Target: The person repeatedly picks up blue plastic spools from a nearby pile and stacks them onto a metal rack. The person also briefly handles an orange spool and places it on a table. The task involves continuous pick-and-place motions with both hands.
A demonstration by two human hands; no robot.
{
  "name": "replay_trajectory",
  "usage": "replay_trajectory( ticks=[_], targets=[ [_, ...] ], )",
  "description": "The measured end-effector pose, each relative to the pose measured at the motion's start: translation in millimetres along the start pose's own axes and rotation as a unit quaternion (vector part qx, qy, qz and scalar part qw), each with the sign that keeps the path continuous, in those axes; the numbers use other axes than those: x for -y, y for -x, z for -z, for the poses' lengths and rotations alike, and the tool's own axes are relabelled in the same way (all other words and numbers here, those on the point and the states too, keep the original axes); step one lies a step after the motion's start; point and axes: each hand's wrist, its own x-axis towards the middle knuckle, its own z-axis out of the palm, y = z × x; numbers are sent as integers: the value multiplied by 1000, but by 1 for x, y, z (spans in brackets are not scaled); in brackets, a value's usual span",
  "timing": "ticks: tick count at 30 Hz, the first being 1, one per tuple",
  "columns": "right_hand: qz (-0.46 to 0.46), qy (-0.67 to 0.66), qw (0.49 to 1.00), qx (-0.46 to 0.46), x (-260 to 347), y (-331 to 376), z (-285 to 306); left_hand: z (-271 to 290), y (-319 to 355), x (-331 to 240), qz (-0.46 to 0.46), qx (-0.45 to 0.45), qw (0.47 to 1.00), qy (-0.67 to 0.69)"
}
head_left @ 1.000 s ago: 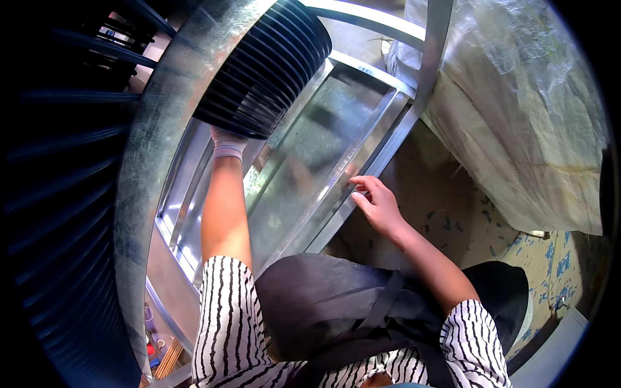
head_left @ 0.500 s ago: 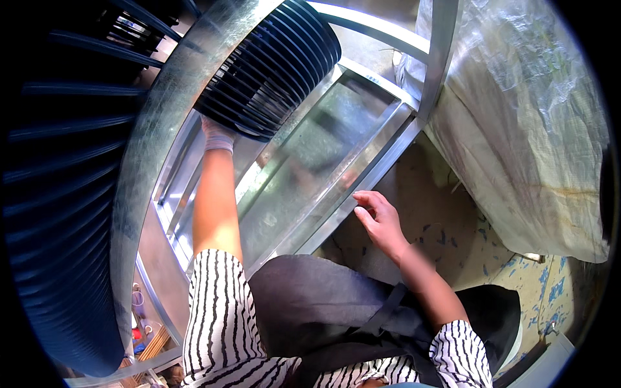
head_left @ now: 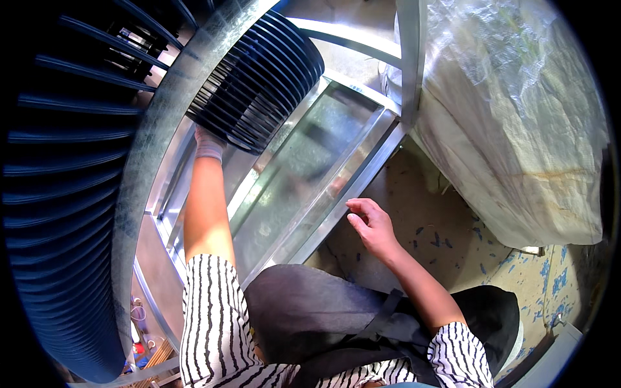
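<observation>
A stack of dark blue ribs or rings (head_left: 265, 77), bent into a curved, cylinder-like shape, sits past the inner edge of a curved metal rim. My left hand (head_left: 208, 143), in a pale glove or wrap, reaches to its lower near end; the fingers are hidden behind the ribs, so their grip does not show. Bare and free of any object, my right hand (head_left: 372, 223) hovers by the outer edge of a metal frame (head_left: 362, 171), thumb and fingers apart.
The curved metal rim (head_left: 139, 155) passes close along my left side, with a large bank of dark blue ribs (head_left: 71, 226) beyond. A shiny metal tray (head_left: 304, 152) lies ahead. Right of it stands a big pale woven sack (head_left: 511, 129). Small items (head_left: 145, 349) lie low at left.
The whole view has shifted a little, so the frame, sack and ribbed stack appear further left. My left hand stays at the stack; my right hand remains open beside the frame.
</observation>
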Motion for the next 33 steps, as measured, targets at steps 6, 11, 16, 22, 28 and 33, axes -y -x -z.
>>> replay_trajectory(
  ticks=[6, 11, 16, 22, 28, 33],
  targets=[
    [-3, -13, 1000, -16, 0, 1, 1, 9, -10, 19, -3, -80, 979, -190],
    [-6, -17, 1000, -7, -4, 1, -7, 9, -12, 4, 8, -161, 987, -25],
    [-11, -5, 1000, -18, -7, -1, 3, -55, -40, -99, 149, -328, 863, 356],
    [-3, -17, 1000, -8, -1, -4, -5, -27, -33, -92, 176, -426, 817, 347],
    [5, -6, 1000, -19, -9, -8, 0, -36, -48, -79, 182, -410, 827, 339],
    [7, 6, 1000, -13, -5, -11, -1, -11, -44, -58, 167, -416, 814, 370]
  ],
)
